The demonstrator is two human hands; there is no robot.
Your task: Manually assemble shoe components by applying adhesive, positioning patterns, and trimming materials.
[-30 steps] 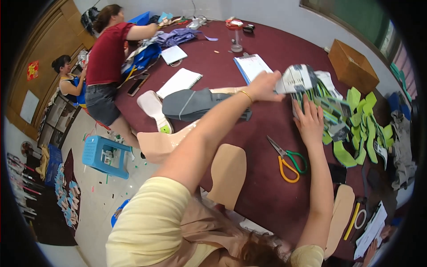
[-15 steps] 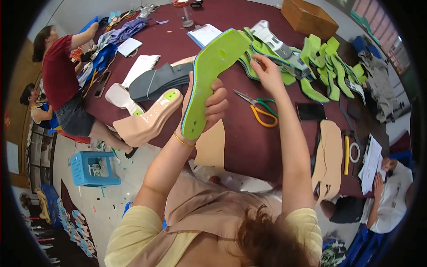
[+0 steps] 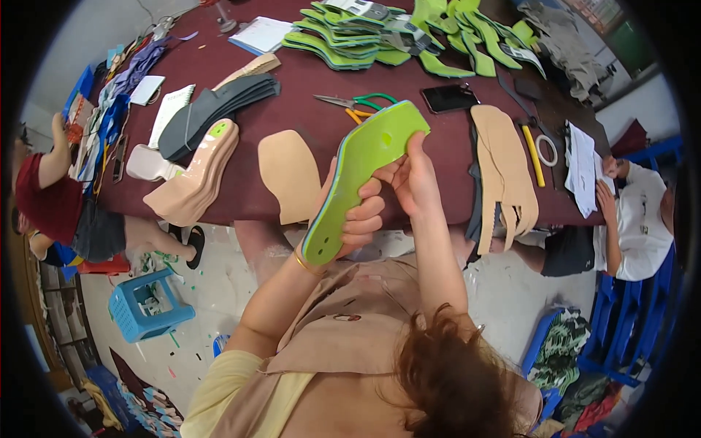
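A lime-green bent panel [image 3: 358,168] with a blue edge, shaped like a splint or long insole, is tilted in front of my chest. It has two small dark holes at its near end and an oval mark toward the far end. My left hand [image 3: 364,220] wraps its fingers round the middle. At the far right end my right hand [image 3: 415,175] is closed on the panel's edge, thumb on the green face and the other fingers partly hidden. Just beyond the panel lie pliers [image 3: 376,99] with green and orange handles, partly covered by it. A tan flat piece [image 3: 288,171] rests to the left.
Similar green panels [image 3: 332,47] are piled at the back. Stacked beige moulded pieces [image 3: 197,179] and grey strips [image 3: 219,113] lie left; tan pieces [image 3: 504,160], a phone [image 3: 449,98] and a tape roll [image 3: 546,150] right. A blue stool [image 3: 150,303] stands on the floor. People are at both sides.
My right hand has come back from near the green pile and now grips the panel's far end. The panel has moved nearer to me, and the view has shifted.
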